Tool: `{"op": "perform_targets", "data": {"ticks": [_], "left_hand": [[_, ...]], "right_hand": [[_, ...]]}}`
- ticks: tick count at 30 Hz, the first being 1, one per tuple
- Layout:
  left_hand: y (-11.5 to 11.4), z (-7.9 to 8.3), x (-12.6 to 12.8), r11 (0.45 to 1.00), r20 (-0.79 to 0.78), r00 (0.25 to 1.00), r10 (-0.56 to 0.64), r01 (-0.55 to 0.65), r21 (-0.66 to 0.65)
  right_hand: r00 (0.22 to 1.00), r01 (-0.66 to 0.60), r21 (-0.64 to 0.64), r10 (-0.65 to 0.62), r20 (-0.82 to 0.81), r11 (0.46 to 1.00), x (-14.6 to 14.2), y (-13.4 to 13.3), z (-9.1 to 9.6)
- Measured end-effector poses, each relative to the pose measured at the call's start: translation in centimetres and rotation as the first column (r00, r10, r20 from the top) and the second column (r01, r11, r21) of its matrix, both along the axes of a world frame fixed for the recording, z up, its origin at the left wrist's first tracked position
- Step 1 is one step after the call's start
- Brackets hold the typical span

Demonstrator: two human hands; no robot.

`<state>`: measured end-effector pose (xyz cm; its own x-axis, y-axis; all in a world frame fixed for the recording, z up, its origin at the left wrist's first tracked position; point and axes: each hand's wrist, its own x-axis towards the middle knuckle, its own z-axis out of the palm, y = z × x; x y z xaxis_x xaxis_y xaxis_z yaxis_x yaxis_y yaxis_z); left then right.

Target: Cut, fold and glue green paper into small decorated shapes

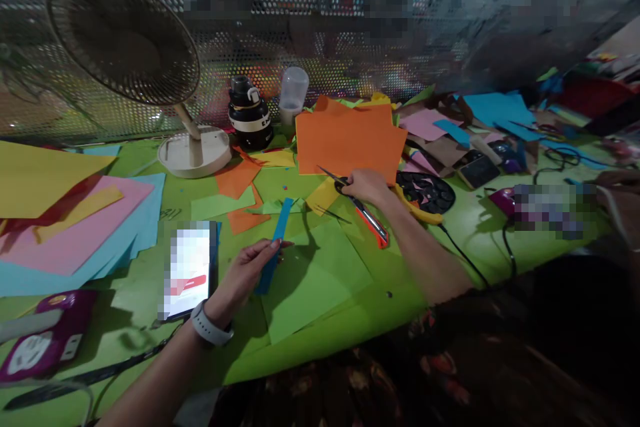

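My left hand (256, 265), with a pale watch band on the wrist, pinches a narrow blue paper strip (283, 221) between thumb and fingers. The strip stands at a slant above green paper sheets (315, 280). Farther right, my right hand (367, 185) has its fingers closed at the black handles of a pair of scissors (341, 181). The scissor blades point left, in front of an orange paper sheet (350, 143). An orange and silver box cutter (371, 223) lies just below that hand. Yellow paper (323, 195) is beside the scissors.
A phone (193, 270) with a lit screen lies left of my left hand. Coloured sheets (120, 227) spread at the left, under a fan (195, 150). A black bottle (250, 117) stands behind. A black tray (427, 192) and a corded yellow tool (423, 215) lie near my right forearm.
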<state>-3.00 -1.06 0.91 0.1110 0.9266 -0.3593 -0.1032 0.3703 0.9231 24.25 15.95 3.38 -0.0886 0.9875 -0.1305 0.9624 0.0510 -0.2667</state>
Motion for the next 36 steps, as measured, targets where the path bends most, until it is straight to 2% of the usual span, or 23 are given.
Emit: {"op": "perform_targets", "data": {"ticks": [2,5,7,8,9,10,11,12,13,14,16,19,22,26,29,33,36], "left_hand": [[0.0,0.2,-0.3,0.997,-0.045,0.996,0.077,-0.076,0.023],[0.1,0.3,-0.5,0.984,0.002,0.984,0.176,-0.176,0.001],[0.4,0.2,-0.5,0.973,0.071,0.971,0.228,-0.229,-0.001],[0.5,0.2,-0.4,0.968,0.111,0.962,0.251,-0.253,-0.002],[0.6,0.1,-0.2,0.961,0.149,0.950,0.275,-0.277,-0.004],[0.7,-0.1,-0.1,0.954,0.179,0.938,0.296,-0.300,-0.006],[0.8,-0.2,0.1,0.948,0.201,0.928,0.314,-0.319,-0.006],[0.9,-0.2,0.2,0.944,0.214,0.922,0.323,-0.330,-0.005],[0.9,-0.3,0.4,0.943,0.218,0.920,0.325,-0.333,0.001],[1.0,-0.3,0.5,0.943,0.217,0.921,0.323,-0.333,0.008],[1.0,-0.3,0.6,0.942,0.218,0.921,0.323,-0.335,0.017],[1.1,-0.2,0.6,0.923,0.230,0.896,0.381,-0.383,-0.036],[1.2,-0.1,0.5,0.907,0.241,0.874,0.422,-0.409,-0.103],[1.1,0.1,0.6,0.917,0.259,0.880,0.398,-0.382,-0.112],[0.9,0.1,0.8,0.915,0.243,0.882,0.403,-0.394,-0.087],[0.7,0.0,1.0,0.908,0.225,0.882,0.415,-0.417,-0.041],[0.4,0.0,1.0,0.933,0.200,0.914,0.352,-0.359,-0.002]], "right_hand": [[0.995,0.012,-0.025,-0.015,-0.097,1.000,0.8,-0.4,0.2],[0.964,0.008,-0.087,-0.031,-0.262,0.996,1.4,-1.4,0.3],[0.904,-0.014,-0.143,-0.048,-0.424,0.990,1.1,-2.6,0.2],[0.841,-0.040,-0.182,-0.065,-0.536,0.983,0.6,-3.3,0.0],[0.702,-0.074,-0.248,-0.126,-0.701,0.966,0.1,-4.1,-0.2],[0.519,-0.128,-0.318,-0.210,-0.829,0.939,-0.6,-5.0,-0.5],[0.348,-0.220,-0.370,-0.282,-0.894,0.903,-1.4,-5.9,-0.8],[0.218,-0.281,-0.406,-0.354,-0.909,0.870,-2.2,-6.8,-1.0],[0.143,-0.358,-0.435,-0.412,-0.900,0.826,-2.9,-7.6,-1.2],[0.101,-0.413,-0.455,-0.457,-0.884,0.789,-3.7,-8.4,-1.4],[0.115,-0.506,-0.477,-0.492,-0.863,0.719,-4.8,-9.6,-1.7],[0.213,-0.575,-0.443,-0.397,-0.893,0.688,-5.5,-10.5,-1.7],[0.218,-0.578,-0.387,-0.320,-0.922,0.719,-5.6,-10.8,-1.8],[0.204,-0.476,-0.406,-0.351,-0.914,0.780,-5.9,-11.0,-2.2],[0.230,-0.433,-0.433,-0.368,-0.901,0.790,-6.7,-11.6,-2.4],[0.223,-0.446,-0.417,-0.353,-0.909,0.792,-7.7,-12.7,-2.1],[0.234,-0.443,-0.394,-0.320,-0.918,0.805,-7.9,-13.1,-1.9]]}}
